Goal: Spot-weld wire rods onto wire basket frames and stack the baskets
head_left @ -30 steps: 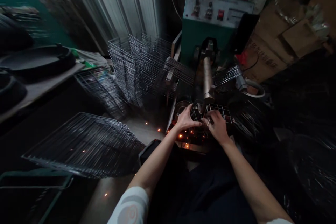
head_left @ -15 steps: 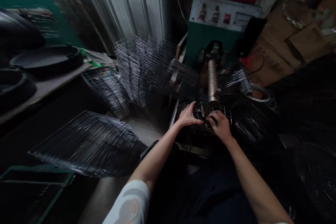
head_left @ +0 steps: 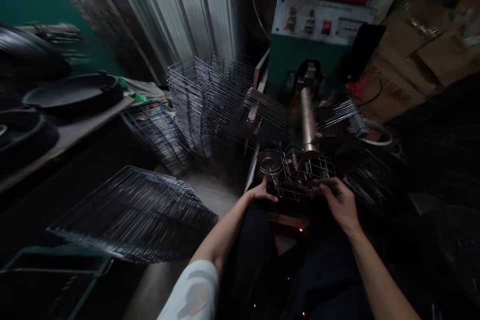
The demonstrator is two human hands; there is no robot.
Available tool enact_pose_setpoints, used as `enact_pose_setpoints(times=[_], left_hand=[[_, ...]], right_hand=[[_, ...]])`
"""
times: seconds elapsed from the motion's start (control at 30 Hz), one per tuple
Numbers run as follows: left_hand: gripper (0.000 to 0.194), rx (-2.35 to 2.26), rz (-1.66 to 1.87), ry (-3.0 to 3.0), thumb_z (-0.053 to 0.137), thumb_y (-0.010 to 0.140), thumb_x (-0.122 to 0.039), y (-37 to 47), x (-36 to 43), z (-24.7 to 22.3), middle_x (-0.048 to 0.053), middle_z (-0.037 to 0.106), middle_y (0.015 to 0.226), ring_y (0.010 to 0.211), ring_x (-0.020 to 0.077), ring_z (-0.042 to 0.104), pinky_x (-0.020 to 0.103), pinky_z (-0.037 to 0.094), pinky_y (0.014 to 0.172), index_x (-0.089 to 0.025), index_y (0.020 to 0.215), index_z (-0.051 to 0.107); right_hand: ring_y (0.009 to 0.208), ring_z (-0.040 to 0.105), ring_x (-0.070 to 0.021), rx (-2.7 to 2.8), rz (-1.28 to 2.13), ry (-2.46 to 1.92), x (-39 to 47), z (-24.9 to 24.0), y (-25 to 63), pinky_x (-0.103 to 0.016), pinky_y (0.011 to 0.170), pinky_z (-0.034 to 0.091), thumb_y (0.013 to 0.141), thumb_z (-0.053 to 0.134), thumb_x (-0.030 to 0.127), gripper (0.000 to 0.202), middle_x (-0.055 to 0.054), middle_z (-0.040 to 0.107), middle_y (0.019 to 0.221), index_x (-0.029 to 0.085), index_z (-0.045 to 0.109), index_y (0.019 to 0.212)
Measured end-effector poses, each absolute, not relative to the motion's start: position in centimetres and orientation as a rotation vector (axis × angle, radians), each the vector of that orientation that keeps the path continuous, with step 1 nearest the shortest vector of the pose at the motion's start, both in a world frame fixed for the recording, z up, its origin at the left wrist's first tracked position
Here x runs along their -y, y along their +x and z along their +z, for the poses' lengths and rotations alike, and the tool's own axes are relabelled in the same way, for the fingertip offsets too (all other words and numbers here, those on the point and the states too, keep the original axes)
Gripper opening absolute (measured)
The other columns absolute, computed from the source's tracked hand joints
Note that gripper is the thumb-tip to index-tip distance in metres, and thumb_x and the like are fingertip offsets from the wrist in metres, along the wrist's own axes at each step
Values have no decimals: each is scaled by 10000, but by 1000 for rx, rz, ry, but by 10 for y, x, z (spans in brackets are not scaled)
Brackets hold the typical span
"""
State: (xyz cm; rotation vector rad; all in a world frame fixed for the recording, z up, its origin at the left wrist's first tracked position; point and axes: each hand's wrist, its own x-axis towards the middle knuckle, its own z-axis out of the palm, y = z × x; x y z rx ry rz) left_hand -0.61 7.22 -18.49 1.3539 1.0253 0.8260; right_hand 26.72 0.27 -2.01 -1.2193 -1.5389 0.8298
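Left hand (head_left: 261, 192), fingers apart, and right hand (head_left: 342, 203) — grip indeterminable — flank the silver gridded wire rack (head_left: 319, 165) along its near edge, presumably for steadiness.

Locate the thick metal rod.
In the head view, the rod is right of centre, extending from the green machine toward the wire grid near the right hand.

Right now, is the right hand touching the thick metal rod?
Apart. The head view shows the right hand below the lower end of the metal rod, with part of the wire grid visible in the gap between them.
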Motion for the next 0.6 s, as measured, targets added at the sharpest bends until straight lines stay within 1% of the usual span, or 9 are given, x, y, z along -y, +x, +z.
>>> enact_pose_setpoints(times=[0.07, 0.13, 0.2, 0.27, 0.33, 0.43, 0.5, 0.57, 0.6], left_hand=[[1526, -982, 815, 1316, 924, 370, -442, 5, -75, -191, 217, 333, 1568, 1403, 347, 436, 593, 377, 1098, -281, 1569, -8], [1485, -948, 821, 1272, 909, 403, -451, 13, -74, -194, 217, 287, 1592, 1407, 340, 433, 590, 404, 1083, -296, 1565, -2], [1454, -930, 844, 1236, 892, 424, -466, 15, -70, -195, 210, 224, 1618, 1441, 333, 385, 581, 420, 1075, -304, 1557, -4], [1427, -923, 880, 1211, 876, 437, -479, 12, -66, -193, 204, 174, 1634, 1481, 313, 315, 543, 408, 1101, -287, 1548, 1], [1407, -922, 920, 1196, 859, 450, -492, 2, -62, -187, 206, 158, 1636, 1493, 292, 292, 498, 384, 1132, -263, 1536, -7], [1368, -940, 977, 1190, 839, 474, -502, -26, -55, -168, 201, 216, 1615, 1472, 289, 332, 483, 373, 1141, -268, 1515, -17], [1302, -979, 1014, 1185, 828, 500, -504, -49, -44, -153, 188, 280, 1580, 1453, 301, 355, 488, 377, 1134, -282, 1502, 27], [1236, -998, 1032, 1210, 839, 504, -478, -69, -28, -137, 163, 344, 1531, 1409, 317, 408, 495, 398, 1112, -307, 1484, 106], [1205, -982, 1035, 1240, 848, 503, -452, -76, -19, -129, 148, 370, 1506, 1387, 322, 430, 499, 406, 1102, -320, 1475, 148]], right_hand=[[679, 689, -209, 1391, 907, -1215, 8, -22, 263, -316, 625, 577, 897, 718, 441, 281, -76, 718, 939, 215, 601, 1016], [551, 641, -168, 1296, 946, -1223, 16, -23, 259, -258, 516, 533, 847, 779, 440, 342, -52, 717, 839, 218, 555, 979], [486, 594, -140, 1235, 982, -1236, 24, -24, 257, -221, 454, 486, 817, 808, 446, 381, -38, 707, 764, 214, 529, 934], [455, 559, -122, 1185, 1033, -1245, 30, -25, 256, -196, 415, 443, 798, 818, 465, 405, -39, 698, 726, 204, 526, 899], [411, 515, -103, 1144, 1083, -1251, 35, -22, 254, -174, 370, 386, 777, 825, 493, 431, -36, 682, 683, 194, 526, 862], [321, 430, -78, 1117, 1174, -1257, 45, -13, 249, -155, 310, 292, 751, 826, 538, 470, -15, 647, 604, 192, 525, 854], [276, 379, -64, 1124, 1287, -1249, 54, -3, 248, -142, 286, 233, 751, 823, 546, 473, -1, 628, 567, 193, 534, 877], [269, 383, -62, 1150, 1435, -1213, 64, 8, 249, -139, 282, 237, 773, 816, 528, 438, -1, 623, 565, 190, 558, 878], [292, 433, -79, 1171, 1516, -1172, 69, 15, 250, -149, 295, 291, 789, 804, 530, 422, -15, 636, 591, 185, 583, 888]])
